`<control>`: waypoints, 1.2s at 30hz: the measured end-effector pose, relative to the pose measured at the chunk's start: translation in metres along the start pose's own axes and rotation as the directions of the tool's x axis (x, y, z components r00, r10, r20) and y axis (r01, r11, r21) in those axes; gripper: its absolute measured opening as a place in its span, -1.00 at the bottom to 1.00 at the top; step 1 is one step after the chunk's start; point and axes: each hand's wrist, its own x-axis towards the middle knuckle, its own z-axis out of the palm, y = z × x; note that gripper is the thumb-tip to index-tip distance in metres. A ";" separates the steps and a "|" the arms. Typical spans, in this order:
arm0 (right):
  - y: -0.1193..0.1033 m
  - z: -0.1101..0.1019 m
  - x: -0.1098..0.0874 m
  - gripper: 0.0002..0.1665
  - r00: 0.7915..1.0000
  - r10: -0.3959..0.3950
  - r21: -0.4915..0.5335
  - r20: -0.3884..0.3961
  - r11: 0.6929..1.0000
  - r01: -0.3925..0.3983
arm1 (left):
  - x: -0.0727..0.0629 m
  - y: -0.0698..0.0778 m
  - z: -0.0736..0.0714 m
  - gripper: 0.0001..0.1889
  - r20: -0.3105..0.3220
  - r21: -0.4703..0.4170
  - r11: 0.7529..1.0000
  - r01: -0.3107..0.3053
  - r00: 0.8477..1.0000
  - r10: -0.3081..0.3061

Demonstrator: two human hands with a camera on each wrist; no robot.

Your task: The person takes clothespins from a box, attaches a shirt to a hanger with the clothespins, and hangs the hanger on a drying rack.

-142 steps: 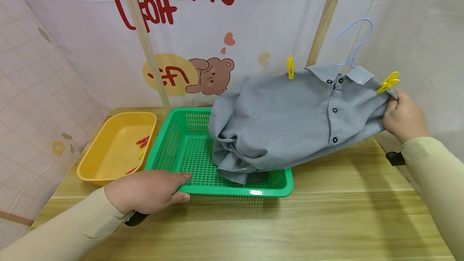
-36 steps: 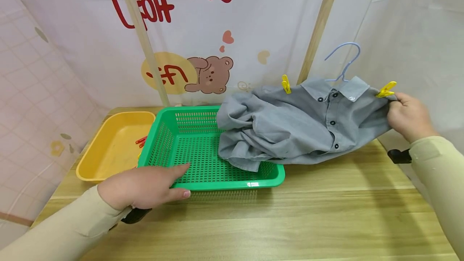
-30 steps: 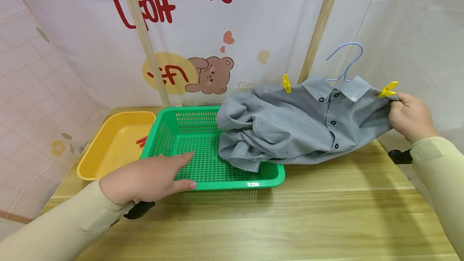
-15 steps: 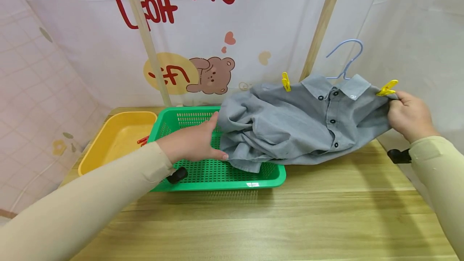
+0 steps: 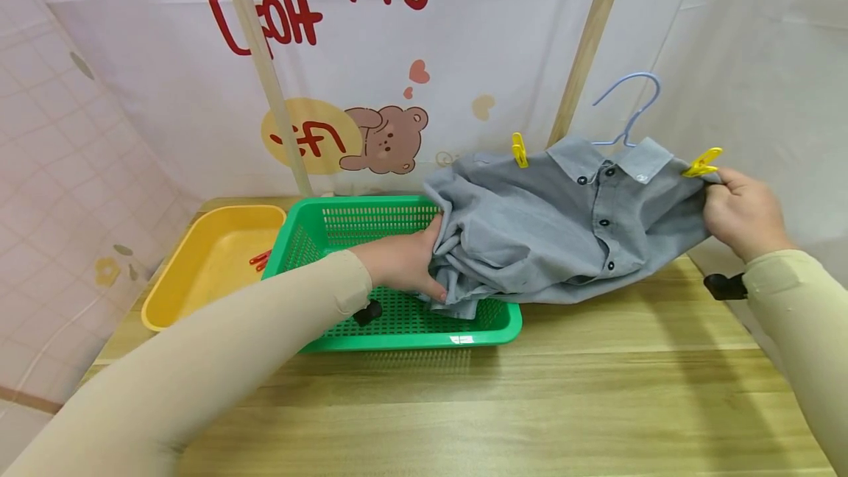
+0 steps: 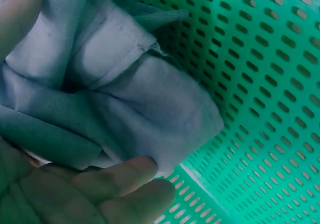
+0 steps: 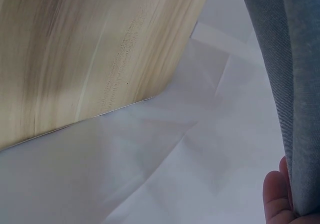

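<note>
A grey button-up shirt (image 5: 530, 219) stretches between my two hands, its bunched left end over the green basket (image 5: 397, 344). A light blue hanger hook (image 5: 652, 87) rises from its collar. One yellow clothespin (image 5: 520, 151) sits on the left shoulder, another yellow clothespin (image 5: 702, 163) on the right. My left hand (image 5: 404, 260) grips the bunched end from the left; the left wrist view has folded cloth between thumb and fingers (image 6: 130, 181). At the far right, my right hand (image 5: 748, 212) holds the shirt's edge beside the clothespin. Its fingertips (image 7: 274, 191) show against the cloth.
A yellow tray (image 5: 154, 308) with red clothespins (image 5: 261, 260) stands left of the basket. Behind rises a rack with wooden posts (image 5: 589, 50). The wooden table (image 5: 530, 411) ends close to the right wall.
My left hand has left the basket's front rim and moved right and up to the shirt's bunched end, which is now squeezed rightward. The shirt has sunk lower; my right hand keeps its hold.
</note>
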 end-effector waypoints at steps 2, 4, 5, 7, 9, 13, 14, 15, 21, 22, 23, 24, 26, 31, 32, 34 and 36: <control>0.000 0.000 0.001 -0.46 1.000 -0.006 -0.001 0.000 1.000 0.006 | 0.003 0.002 0.002 0.49 -0.014 0.009 1.000 -0.009 1.000 0.009; 0.000 0.001 0.001 -0.47 1.000 -0.013 -0.005 -0.011 1.000 0.013 | 0.006 0.004 0.004 0.50 -0.029 0.005 1.000 -0.015 0.999 0.015; 0.000 0.001 0.001 -0.48 1.000 -0.016 -0.005 -0.014 1.000 0.016 | 0.007 0.005 0.004 0.50 -0.036 -0.001 1.000 -0.019 0.999 0.019; 0.000 0.002 0.001 -0.49 1.000 -0.024 -0.009 -0.020 1.000 0.024 | 0.008 0.007 0.006 0.50 -0.059 -0.006 0.999 -0.032 0.998 0.032; 0.000 0.003 0.001 -0.50 0.999 -0.027 -0.013 -0.022 1.000 0.027 | 0.010 0.009 0.007 0.50 -0.084 -0.001 0.999 -0.044 0.996 0.044; -0.002 0.004 -0.001 -0.49 1.000 -0.029 -0.012 -0.011 1.000 0.029 | 0.012 0.012 0.010 0.46 -0.123 0.055 0.997 -0.060 0.990 0.066; -0.002 0.004 -0.001 -0.48 1.000 -0.027 -0.011 -0.007 1.000 0.027 | 0.012 0.014 0.011 0.44 -0.124 0.078 0.995 -0.059 0.990 0.069; -0.002 0.004 -0.001 -0.47 1.000 -0.026 -0.012 -0.003 1.000 0.026 | 0.013 0.014 0.011 0.41 -0.123 0.104 0.993 -0.060 0.990 0.072; -0.003 0.003 -0.003 -0.49 0.999 -0.034 -0.016 -0.004 0.999 0.034 | 0.011 0.017 0.016 0.18 -0.142 0.289 0.957 -0.035 0.987 0.079; -0.003 0.003 -0.003 -0.49 0.999 -0.034 -0.014 -0.004 0.999 0.034 | 0.010 0.018 0.017 0.15 -0.151 0.316 0.948 -0.029 0.985 0.080; -0.004 0.003 -0.003 -0.49 1.000 -0.028 -0.014 -0.003 0.999 0.028 | 0.010 0.018 0.017 0.12 -0.161 0.338 0.941 -0.025 0.983 0.084; -0.004 0.003 -0.003 -0.49 1.000 -0.026 -0.011 0.003 1.000 0.026 | 0.009 0.019 0.017 0.09 -0.174 0.361 0.932 -0.023 0.980 0.092; -0.004 0.003 -0.003 -0.48 1.000 -0.020 -0.011 0.009 1.000 0.020 | 0.009 0.019 0.018 0.03 -0.205 0.411 0.911 -0.029 0.971 0.124; -0.003 0.004 -0.003 -0.52 1.000 -0.022 -0.017 0.003 1.000 0.022 | 0.010 0.017 0.020 -0.15 -0.283 0.607 0.794 -0.035 0.924 0.258; -0.002 0.005 -0.002 -0.53 1.000 -0.023 -0.016 0.002 1.000 0.023 | 0.010 0.016 0.020 -0.16 -0.294 0.649 0.761 -0.027 0.913 0.283; -0.002 0.005 -0.002 -0.54 1.000 -0.023 -0.015 -0.001 1.000 0.023 | 0.011 0.014 0.021 -0.18 -0.308 0.709 0.706 -0.010 0.895 0.322; -0.001 0.006 -0.001 -0.53 1.000 -0.021 -0.013 0.000 1.000 0.021 | 0.012 0.013 0.021 -0.19 -0.318 0.744 0.669 0.004 0.881 0.349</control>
